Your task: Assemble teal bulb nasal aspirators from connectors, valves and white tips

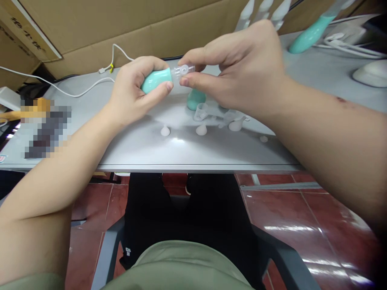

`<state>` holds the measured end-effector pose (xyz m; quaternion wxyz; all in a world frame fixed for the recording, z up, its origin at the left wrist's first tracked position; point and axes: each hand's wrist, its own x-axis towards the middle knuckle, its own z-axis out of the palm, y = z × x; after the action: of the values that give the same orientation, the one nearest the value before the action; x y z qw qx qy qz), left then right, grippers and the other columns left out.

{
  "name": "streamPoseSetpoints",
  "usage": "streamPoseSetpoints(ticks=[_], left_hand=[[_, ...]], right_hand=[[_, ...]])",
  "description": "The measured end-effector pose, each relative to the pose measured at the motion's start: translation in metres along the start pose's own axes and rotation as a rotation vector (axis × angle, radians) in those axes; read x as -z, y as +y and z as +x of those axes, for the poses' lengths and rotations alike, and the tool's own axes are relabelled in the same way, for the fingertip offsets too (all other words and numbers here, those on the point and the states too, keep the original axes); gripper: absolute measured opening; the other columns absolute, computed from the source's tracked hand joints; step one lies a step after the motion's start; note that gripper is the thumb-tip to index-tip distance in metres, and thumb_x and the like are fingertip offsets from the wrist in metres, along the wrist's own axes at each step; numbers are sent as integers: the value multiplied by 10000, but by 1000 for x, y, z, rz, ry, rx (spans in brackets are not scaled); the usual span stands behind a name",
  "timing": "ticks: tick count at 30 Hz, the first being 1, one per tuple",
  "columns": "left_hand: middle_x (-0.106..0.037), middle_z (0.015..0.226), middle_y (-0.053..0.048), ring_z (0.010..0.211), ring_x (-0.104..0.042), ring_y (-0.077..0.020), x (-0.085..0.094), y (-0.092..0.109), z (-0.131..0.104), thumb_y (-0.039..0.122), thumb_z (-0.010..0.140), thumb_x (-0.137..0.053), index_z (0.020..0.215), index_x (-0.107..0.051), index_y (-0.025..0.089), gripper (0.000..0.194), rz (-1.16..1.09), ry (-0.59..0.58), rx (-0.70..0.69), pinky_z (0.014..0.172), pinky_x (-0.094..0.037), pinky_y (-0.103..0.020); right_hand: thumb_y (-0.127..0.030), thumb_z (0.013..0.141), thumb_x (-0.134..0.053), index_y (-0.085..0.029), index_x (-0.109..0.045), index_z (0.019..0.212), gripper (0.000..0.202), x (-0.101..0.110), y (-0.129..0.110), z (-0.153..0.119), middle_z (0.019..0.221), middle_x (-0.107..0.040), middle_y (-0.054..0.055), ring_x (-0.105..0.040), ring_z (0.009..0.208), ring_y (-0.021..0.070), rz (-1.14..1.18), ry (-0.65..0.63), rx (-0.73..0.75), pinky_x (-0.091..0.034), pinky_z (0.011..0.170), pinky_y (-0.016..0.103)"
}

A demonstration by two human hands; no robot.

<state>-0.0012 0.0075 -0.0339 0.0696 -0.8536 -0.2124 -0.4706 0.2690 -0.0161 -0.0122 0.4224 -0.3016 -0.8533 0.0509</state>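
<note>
My left hand point(133, 86) is wrapped round a glossy teal handheld device point(155, 80), held nearly level above the table. A clear plastic piece point(178, 72) sits at the device's right end, and my right hand point(232, 66) pinches it between thumb and fingers. Below my hands, another teal device point(196, 100) shows only in part. Near it lie a clear cup-shaped part point(200, 112), a white cone-shaped tip point(165, 130), a second white tip point(201, 129), a larger white tip point(236, 124) and a small flat white piece point(263, 139).
The grey table point(136, 155) backs onto a cardboard wall point(121, 24). Another teal device point(313, 35) stands at the back right near white cables point(353, 50) and a white rounded object point(371, 73). A white cable point(78, 95) runs across the left.
</note>
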Motion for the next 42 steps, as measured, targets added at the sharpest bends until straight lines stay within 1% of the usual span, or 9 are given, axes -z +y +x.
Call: streamPoseSetpoints(ticks=[9, 12, 16, 25, 30, 33, 36, 39, 42], left_hand=[[-725, 834, -58, 693, -582, -211, 2, -1, 1, 721, 1019, -630, 1025, -779, 288, 458, 93, -21, 19, 656, -509, -396], [-736, 833, -55, 711, -612, -218, 3, 4, 2, 626, 1016, -679, 1018, -774, 296, 343, 102, -19, 3, 678, -534, -399], [-749, 827, -51, 714, -643, -250, 2, 10, 4, 457, 904, -727, 955, -775, 312, 161, 27, -1, 12, 695, -551, -433], [-756, 899, -35, 775, -652, -204, 3, 11, 4, 654, 1094, -640, 1102, -792, 299, 387, 55, -49, -86, 720, -538, -414], [-738, 830, -51, 778, -708, -246, 0, 14, 6, 524, 1011, -695, 993, -797, 284, 261, 19, -111, -12, 759, -580, -408], [-747, 858, -56, 797, -714, -255, -1, 14, 8, 431, 937, -714, 998, -796, 283, 180, 9, -93, 10, 794, -603, -417], [-756, 859, -61, 776, -700, -262, -2, 14, 8, 434, 875, -703, 981, -797, 281, 208, 26, -74, 26, 781, -605, -435], [-779, 893, -64, 782, -698, -265, 0, 13, 7, 494, 904, -701, 996, -802, 285, 250, 31, -79, 93, 781, -586, -453], [-816, 1006, -54, 835, -692, -250, 8, 6, 5, 671, 986, -710, 1115, -815, 307, 400, -29, -123, 120, 776, -557, -462]], right_hand=[[-527, 1041, -718, -278, -897, 1085, 310, 5, -5, -2, 877, -760, 8, -652, 838, 160, -45, -31, -4, -525, 836, 350], [-519, 1050, -705, -272, -891, 1094, 313, 5, -5, -2, 883, -761, -2, -593, 793, 135, -61, -32, 11, -500, 827, 336], [-502, 1031, -717, -255, -879, 1048, 296, 4, -5, -1, 871, -762, -4, -547, 761, 123, -72, -45, 38, -475, 834, 334], [-489, 1063, -657, -270, -871, 1074, 306, 5, -2, -1, 847, -732, 0, -517, 744, 126, -136, -102, 105, -426, 850, 348], [-539, 1073, -585, -301, -853, 1008, 365, 0, 8, 0, 669, -567, 5, -490, 716, 143, -200, -123, 146, -401, 802, 345], [-524, 1035, -616, -335, -871, 1130, 331, -1, 10, 2, 753, -672, -12, -526, 725, 128, -173, -113, 144, -413, 826, 335], [-491, 1040, -633, -309, -878, 1160, 328, 0, 5, 2, 879, -772, 3, -607, 788, 149, -144, -108, 98, -458, 894, 356], [-456, 1054, -648, -283, -879, 1117, 296, 1, -5, 2, 959, -817, 10, -679, 851, 167, -119, -110, 70, -512, 965, 378], [-437, 1016, -732, -277, -873, 1198, 281, 3, -13, 4, 1119, -846, 14, -767, 991, 214, -102, -115, 46, -555, 1061, 423]])
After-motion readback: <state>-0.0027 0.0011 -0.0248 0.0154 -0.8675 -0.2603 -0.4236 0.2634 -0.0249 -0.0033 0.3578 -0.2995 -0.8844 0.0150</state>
